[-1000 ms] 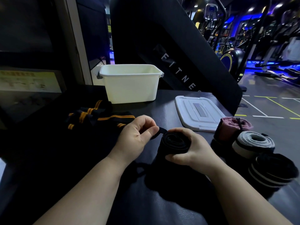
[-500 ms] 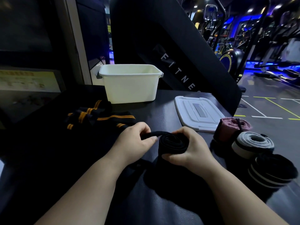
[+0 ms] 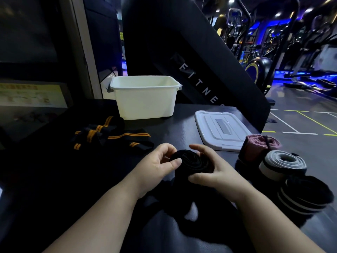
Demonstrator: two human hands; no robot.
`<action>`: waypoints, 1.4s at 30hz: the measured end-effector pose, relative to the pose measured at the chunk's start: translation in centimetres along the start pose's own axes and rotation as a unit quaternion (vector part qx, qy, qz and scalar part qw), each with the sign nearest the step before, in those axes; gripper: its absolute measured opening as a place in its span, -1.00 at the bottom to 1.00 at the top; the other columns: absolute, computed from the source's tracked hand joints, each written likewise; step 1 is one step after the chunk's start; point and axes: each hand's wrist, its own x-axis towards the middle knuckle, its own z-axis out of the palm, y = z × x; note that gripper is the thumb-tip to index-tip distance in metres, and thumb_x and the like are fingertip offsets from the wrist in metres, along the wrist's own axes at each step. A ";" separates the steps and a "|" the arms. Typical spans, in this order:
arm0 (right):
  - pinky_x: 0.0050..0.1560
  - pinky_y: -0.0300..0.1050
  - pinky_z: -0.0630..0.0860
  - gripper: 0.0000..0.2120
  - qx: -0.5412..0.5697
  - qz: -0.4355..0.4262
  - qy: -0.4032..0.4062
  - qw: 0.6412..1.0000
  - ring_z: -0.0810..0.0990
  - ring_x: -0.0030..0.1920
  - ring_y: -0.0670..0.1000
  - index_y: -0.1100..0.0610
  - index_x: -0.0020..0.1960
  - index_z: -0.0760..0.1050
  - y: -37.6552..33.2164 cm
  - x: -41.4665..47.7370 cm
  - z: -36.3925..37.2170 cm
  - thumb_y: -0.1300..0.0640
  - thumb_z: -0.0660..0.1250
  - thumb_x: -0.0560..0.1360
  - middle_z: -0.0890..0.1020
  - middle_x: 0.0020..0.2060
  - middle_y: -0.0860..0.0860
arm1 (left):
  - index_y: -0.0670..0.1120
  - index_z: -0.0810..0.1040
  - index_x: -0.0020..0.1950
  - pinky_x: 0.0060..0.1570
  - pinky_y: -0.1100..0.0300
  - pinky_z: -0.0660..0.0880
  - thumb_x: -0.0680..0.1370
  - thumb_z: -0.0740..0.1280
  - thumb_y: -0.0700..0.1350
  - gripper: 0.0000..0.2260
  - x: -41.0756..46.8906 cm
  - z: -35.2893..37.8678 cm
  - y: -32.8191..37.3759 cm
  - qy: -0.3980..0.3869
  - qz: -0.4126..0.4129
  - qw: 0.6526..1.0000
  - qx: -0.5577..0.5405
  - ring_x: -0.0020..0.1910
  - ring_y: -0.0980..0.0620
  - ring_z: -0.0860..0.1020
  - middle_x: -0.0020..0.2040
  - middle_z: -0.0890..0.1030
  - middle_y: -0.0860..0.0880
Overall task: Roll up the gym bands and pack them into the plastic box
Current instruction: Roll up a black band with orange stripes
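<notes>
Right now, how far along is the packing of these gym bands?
Done: three rolls sit at the right, a pink roll, a grey roll and a white-striped black roll. In hand: the black band, partly coiled, held by the left grip and right grip. To do: the orange-striped band lies unrolled, and no band shows in the plastic box, whose lid is off.

Dark table (image 3: 178,128) up front. Behind it, big black slanted panel (image 3: 209,66), white letters "FITNE" running down it. Far left, yellow poster (image 3: 31,95), text too blurred to read. Bkgd right: exercise bike (image 3: 259,70) w/ yellow-ringed wheel, blue-lit machines beyond, yellow floor lines (image 3: 313,121).
</notes>
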 end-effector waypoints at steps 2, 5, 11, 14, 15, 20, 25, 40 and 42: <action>0.23 -0.08 0.51 -0.15 0.068 0.018 -0.088 0.994 0.57 0.24 0.04 -0.08 0.38 0.37 0.4 -0.2 -0.9 0.18 0.53 0.13 0.52 0.28 0.07 | -0.07 0.49 -0.02 -0.05 0.31 0.39 0.47 0.35 -0.08 -0.87 0.1 -0.3 0.1 -0.005 0.002 1.000 -0.014 -0.15 0.17 0.44 -0.16 0.49 0.04; 0.12 -0.24 0.50 -0.18 0.064 0.004 -0.127 0.990 0.55 0.24 -0.12 0.03 0.42 0.33 0.3 -0.3 -0.9 0.39 0.43 0.21 0.53 0.29 -0.03 | -0.12 0.48 0.00 -0.06 0.36 0.40 0.58 0.28 -0.30 -0.91 0.1 -0.7 0.2 -0.015 -0.002 0.999 -0.043 -0.15 0.19 0.44 -0.15 0.48 0.01; 0.23 -0.14 0.50 -0.23 0.012 -0.021 -0.099 0.995 0.55 0.25 -0.09 -0.04 0.36 0.40 0.6 0.0 -0.6 0.33 0.50 0.22 0.59 0.22 -0.08 | -0.13 0.47 -0.05 -0.11 0.36 0.42 0.60 0.27 -0.29 -0.92 0.2 -0.9 -0.1 -0.039 -0.001 0.998 -0.043 -0.16 0.12 0.42 -0.19 0.46 0.01; 0.15 -0.20 0.52 -0.31 -0.010 -0.028 -0.088 0.996 0.59 0.11 -0.12 -0.04 0.24 0.45 0.5 0.0 -0.5 0.26 0.56 0.17 0.63 0.08 -0.10 | -0.12 0.47 -0.10 -0.12 0.31 0.39 0.51 0.32 -0.12 -0.92 0.3 -0.9 0.0 -0.049 0.002 0.998 -0.036 -0.18 0.10 0.41 -0.21 0.46 0.00; 0.11 -0.22 0.52 -0.33 -0.026 -0.033 -0.083 0.996 0.59 0.06 -0.13 -0.05 0.21 0.46 0.5 0.1 -0.5 0.23 0.58 0.16 0.63 0.04 -0.11 | -0.11 0.47 -0.11 -0.12 0.30 0.38 0.50 0.31 -0.11 -0.92 0.3 -0.8 -0.1 -0.052 0.002 0.998 -0.036 -0.18 0.09 0.41 -0.21 0.46 0.00; 0.02 -0.23 0.53 -0.33 -0.048 -0.050 -0.069 0.995 0.62 0.04 -0.09 0.02 0.22 0.44 0.1 0.0 -0.1 0.27 0.58 0.18 0.60 0.11 -0.14 | -0.10 0.48 -0.12 -0.12 0.34 0.39 0.47 0.31 -0.12 -0.94 0.4 -0.5 -0.1 -0.052 0.016 0.997 -0.055 -0.19 0.15 0.42 -0.23 0.47 0.04; -0.06 -0.27 0.52 -0.43 -0.037 -0.069 -0.029 0.997 0.58 -0.08 -0.16 0.09 0.08 0.43 0.2 0.1 0.7 0.26 0.56 0.14 0.61 -0.09 -0.20 | -0.09 0.51 -0.13 -0.09 0.26 0.39 0.45 0.33 -0.14 -0.96 0.3 -0.8 -0.3 -0.051 0.005 0.993 -0.104 -0.17 0.10 0.43 -0.20 0.49 0.01; -0.01 -0.32 0.50 -0.35 -0.084 -0.065 0.102 0.989 0.57 -0.05 -0.20 -0.11 0.07 0.42 0.4 0.9 1.4 0.08 0.66 0.09 0.58 -0.04 -0.17 | -0.03 0.43 -0.20 -0.23 0.15 0.31 0.33 0.48 -0.13 -0.78 0.4 -1.0 0.0 -0.007 0.031 0.998 0.046 -0.26 0.02 0.34 -0.29 0.42 0.06; 0.10 -0.28 0.48 -0.33 -0.091 -0.067 0.072 0.991 0.58 0.04 -0.20 -0.21 0.12 0.46 0.3 1.0 1.1 0.12 0.67 0.13 0.60 0.04 -0.14 | 0.00 0.44 -0.23 -0.26 0.13 0.28 0.37 0.50 -0.13 -0.77 0.4 -1.0 -0.3 0.007 0.038 0.996 0.077 -0.30 0.01 0.33 -0.32 0.41 0.07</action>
